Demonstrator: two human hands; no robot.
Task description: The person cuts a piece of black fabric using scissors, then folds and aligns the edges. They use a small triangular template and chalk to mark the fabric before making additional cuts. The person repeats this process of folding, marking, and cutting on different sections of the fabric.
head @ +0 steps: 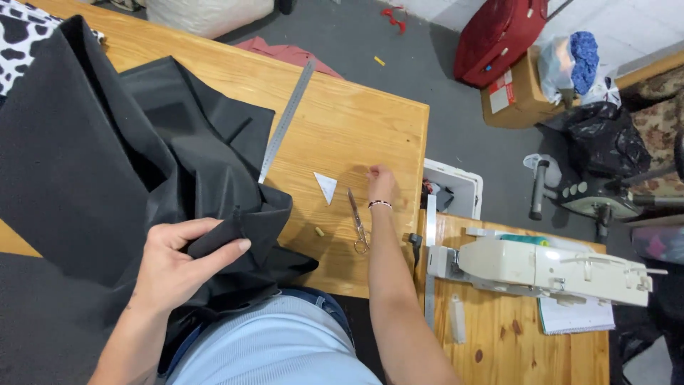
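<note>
While L hand (174, 260) grips black fabric (107, 164), R hand (381, 178) near scissors (358, 221)

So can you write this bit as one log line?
left hand: grips black fabric | right hand: on wooden table, beyond scissors

Bare forearms; beaded bracelet (380, 204) on right wrist; pale blue top (278, 342); jeans.
</note>
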